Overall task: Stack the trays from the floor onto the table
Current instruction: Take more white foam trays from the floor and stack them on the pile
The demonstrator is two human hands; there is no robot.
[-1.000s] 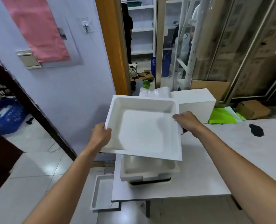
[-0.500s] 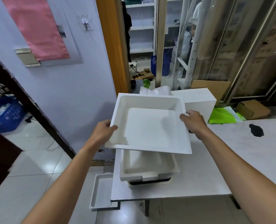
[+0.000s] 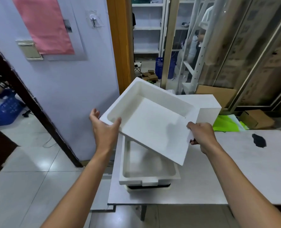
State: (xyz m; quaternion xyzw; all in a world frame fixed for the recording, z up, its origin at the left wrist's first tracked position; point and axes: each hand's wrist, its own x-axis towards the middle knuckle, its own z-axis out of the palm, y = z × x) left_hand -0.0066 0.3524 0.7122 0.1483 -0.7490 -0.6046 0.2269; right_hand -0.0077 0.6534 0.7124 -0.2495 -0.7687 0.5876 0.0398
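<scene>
I hold a white foam tray in the air, turned at an angle and tilted, above the stack of foam trays on the white table. My left hand cups the tray's near left corner, thumb over the rim and fingers spread. My right hand grips its right edge. The stack's top tray is open upward, partly hidden by the held one. Another tray on the floor shows only as a sliver past the table's left edge.
A white foam block stands on the table behind the held tray. A black patch marks the tabletop at right. Green fabric and cardboard boxes lie beyond. A lilac wall and doorway are left; a blue basket sits far left.
The held tray has rotated clockwise and tilted, its far corner rising. My left hand has shifted to the near left corner and loosened its fingers; my right hand has slid along the right edge.
</scene>
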